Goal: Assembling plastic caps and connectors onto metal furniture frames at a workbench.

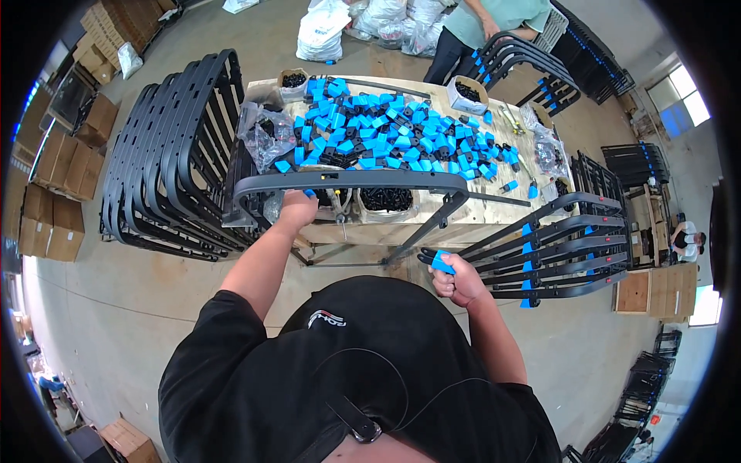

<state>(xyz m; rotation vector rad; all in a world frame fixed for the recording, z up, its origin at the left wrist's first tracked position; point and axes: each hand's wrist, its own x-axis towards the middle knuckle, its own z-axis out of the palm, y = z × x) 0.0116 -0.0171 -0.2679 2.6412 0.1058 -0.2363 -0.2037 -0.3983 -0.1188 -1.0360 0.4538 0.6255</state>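
A black metal frame point(351, 180) with rounded corners stands at the near edge of the wooden workbench point(432, 229). My left hand point(298, 208) is closed just under its top bar, at the left, with a small blue plastic piece point(309, 192) showing at the fingertips; the rest of that piece is hidden. Lower and to the right, apart from the frame, my right hand point(461, 282) is closed around a blue-and-black plastic piece point(441, 261). Behind the frame, a large heap of similar blue and black pieces point(386, 131) covers much of the bench.
Stacked black frames point(166, 154) stand at the left. More frames with blue pieces point(556, 251) lean at the right. Boxes of black parts point(387, 201) sit along the bench beside a plastic bag point(266, 135). Across the bench stands another person point(494, 27).
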